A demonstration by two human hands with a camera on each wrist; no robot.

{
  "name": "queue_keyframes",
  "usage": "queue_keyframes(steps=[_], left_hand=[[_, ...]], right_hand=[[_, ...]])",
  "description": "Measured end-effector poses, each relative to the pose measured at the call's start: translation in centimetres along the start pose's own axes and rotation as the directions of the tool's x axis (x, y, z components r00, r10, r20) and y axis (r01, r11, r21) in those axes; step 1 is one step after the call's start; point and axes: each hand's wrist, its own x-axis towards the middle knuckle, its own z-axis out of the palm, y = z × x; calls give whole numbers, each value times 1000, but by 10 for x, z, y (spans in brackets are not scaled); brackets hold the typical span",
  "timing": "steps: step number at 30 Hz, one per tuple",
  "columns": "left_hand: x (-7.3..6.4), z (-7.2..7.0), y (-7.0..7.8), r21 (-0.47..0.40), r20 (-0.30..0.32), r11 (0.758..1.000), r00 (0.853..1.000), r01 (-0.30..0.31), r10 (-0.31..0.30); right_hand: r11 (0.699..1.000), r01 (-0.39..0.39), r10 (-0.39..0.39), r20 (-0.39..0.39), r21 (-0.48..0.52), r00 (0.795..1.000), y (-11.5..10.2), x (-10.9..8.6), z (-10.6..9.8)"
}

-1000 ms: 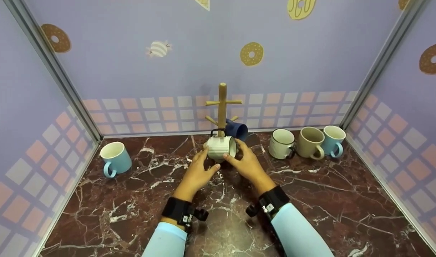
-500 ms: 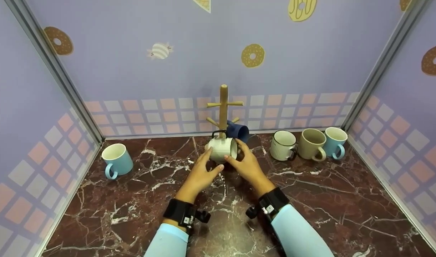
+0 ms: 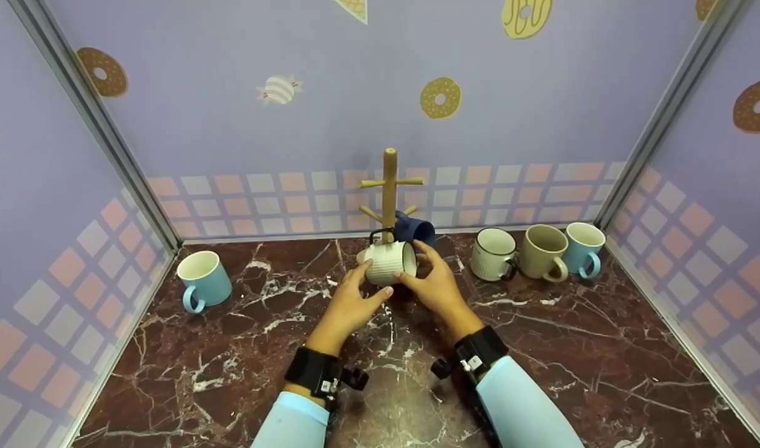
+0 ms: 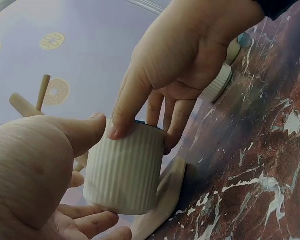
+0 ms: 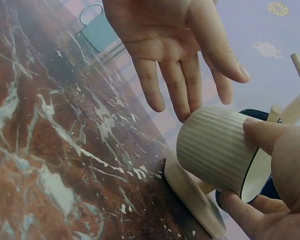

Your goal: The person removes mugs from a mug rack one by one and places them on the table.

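Observation:
A white ribbed mug (image 3: 385,262) with a dark rim lies on its side in front of the wooden mug tree (image 3: 389,193), its black handle up against the post. Whether that handle sits over a peg is hidden. My right hand (image 3: 436,283) grips the mug at its open end, thumb on the ribbed wall in the right wrist view. On the other side my left hand (image 3: 350,305) has its fairly straight fingers at the mug's base, thumb apart from the wall. Behind, a dark blue mug (image 3: 417,230) hangs on the tree's right side.
To the right stand a white mug (image 3: 493,255) with a black handle, a beige mug (image 3: 543,252) and a light blue mug (image 3: 584,249). Another light blue mug (image 3: 204,280) is at the left. Patterned walls enclose the dark marbled table (image 3: 187,379).
The white mug has tilted slightly, its open end dropping a little at the right. My right hand has shifted slightly right with it; my left hand stays at the base.

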Motion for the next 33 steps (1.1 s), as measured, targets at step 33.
queue_keyframes(steps=[33], left_hand=[[-38, -44, 73, 118, -155, 972, 963, -202, 219]], right_hand=[[924, 242, -165, 261, -297, 951, -96, -30, -80]])
